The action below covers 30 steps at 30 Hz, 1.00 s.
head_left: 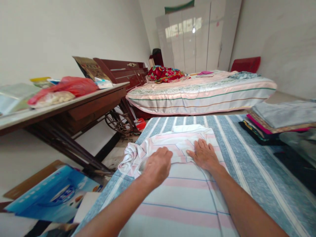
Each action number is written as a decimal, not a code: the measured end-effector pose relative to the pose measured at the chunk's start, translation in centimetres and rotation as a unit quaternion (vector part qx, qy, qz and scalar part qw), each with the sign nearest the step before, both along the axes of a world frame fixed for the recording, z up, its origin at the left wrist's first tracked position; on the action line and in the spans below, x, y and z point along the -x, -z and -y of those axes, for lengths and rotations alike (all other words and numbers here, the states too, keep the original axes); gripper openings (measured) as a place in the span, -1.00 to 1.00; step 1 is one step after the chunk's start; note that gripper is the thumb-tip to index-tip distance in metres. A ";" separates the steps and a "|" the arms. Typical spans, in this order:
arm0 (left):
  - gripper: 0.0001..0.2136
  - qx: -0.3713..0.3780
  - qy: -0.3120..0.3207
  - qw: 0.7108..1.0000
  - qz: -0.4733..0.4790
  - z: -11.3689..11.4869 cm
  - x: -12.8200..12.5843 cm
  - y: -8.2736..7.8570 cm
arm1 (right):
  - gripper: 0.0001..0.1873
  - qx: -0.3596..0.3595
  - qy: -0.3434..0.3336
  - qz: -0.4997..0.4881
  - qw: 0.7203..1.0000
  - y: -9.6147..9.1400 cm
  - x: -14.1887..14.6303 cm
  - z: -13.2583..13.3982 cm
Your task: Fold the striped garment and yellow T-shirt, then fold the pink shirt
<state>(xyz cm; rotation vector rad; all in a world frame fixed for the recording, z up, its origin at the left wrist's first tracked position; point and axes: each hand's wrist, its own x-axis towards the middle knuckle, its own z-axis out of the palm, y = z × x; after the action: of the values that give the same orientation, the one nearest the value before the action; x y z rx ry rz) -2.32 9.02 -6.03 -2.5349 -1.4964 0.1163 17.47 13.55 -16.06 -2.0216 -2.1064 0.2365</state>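
A white shirt with pink and blue stripes (184,194) lies spread on a blue-and-white striped cover (232,141), its far part folded over. At the left, one sleeve (132,158) is bunched up near the edge. My left hand (158,166) is closed at the base of that sleeve, its fingers curled on the shirt's fabric; the fingertips are partly hidden. On the folded part, to the right, my right hand (204,154) lies flat with fingers stretched and thumb apart, pressing on the cloth.
A stack of folded clothes (283,118) sits at the right. Beyond is a bed (197,98) with a red floral bundle (164,74). On the left stands a sewing-machine table (98,95) carrying a red plastic bag (76,86), with a blue carton (56,194) below.
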 end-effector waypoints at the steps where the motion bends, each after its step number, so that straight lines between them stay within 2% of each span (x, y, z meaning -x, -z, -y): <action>1: -0.83 0.016 0.040 0.999 -0.004 0.2 -1.1 0.4 | -0.18 -0.001 0.001 0.003 1.000 0.0 0.0 0.0; 4: -0.80 0.005 0.087 0.996 -0.031 -0.1 -3.5 2.3 | -0.18 -0.011 0.003 0.009 1.000 0.0 0.1 0.1; 7: -0.83 -0.015 0.104 0.994 -0.033 -1.0 -4.2 3.8 | -0.18 -0.015 0.001 0.007 1.000 0.0 0.1 0.1; 10: -0.86 -0.019 0.134 0.991 -0.014 -1.3 -3.7 4.2 | -0.16 -0.009 0.000 -0.001 1.000 0.0 0.1 -0.1; 14: -0.83 0.006 0.162 0.986 -0.041 -0.7 -2.8 4.3 | -0.09 0.009 0.002 -0.018 1.000 -0.3 0.2 -0.2; 17: -0.77 0.036 0.122 0.991 -0.048 -0.3 -3.0 3.7 | 0.00 0.019 -0.004 -0.027 0.999 -0.7 0.1 -0.1; 19: -0.76 0.073 0.079 0.993 -0.044 -0.5 -3.5 2.7 | 0.04 0.030 -0.008 -0.030 0.999 -0.8 0.0 0.0; 22: -0.82 0.135 0.017 0.991 -0.013 -1.9 -4.1 1.1 | 0.07 0.035 -0.007 -0.032 0.999 -1.0 0.1 0.1; 24: -0.80 0.132 -0.021 0.991 0.016 -3.7 -4.6 0.6 | 0.07 0.033 -0.003 -0.032 0.999 -1.1 0.1 0.1; 27: -0.73 0.088 -0.088 0.991 0.045 -6.9 -5.5 1.1 | 0.06 0.042 -0.002 -0.032 0.999 -1.2 0.2 0.1; 30: -0.71 0.092 -0.131 0.985 0.068 -9.9 -6.7 2.4 | 0.06 0.050 -0.004 -0.034 0.998 -1.3 0.2 0.0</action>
<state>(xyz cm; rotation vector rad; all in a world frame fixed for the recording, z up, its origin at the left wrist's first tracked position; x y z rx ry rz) 4.34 18.91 -8.46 -2.5125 -1.9542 0.1255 17.31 13.50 -14.72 -2.0299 -2.1008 0.4121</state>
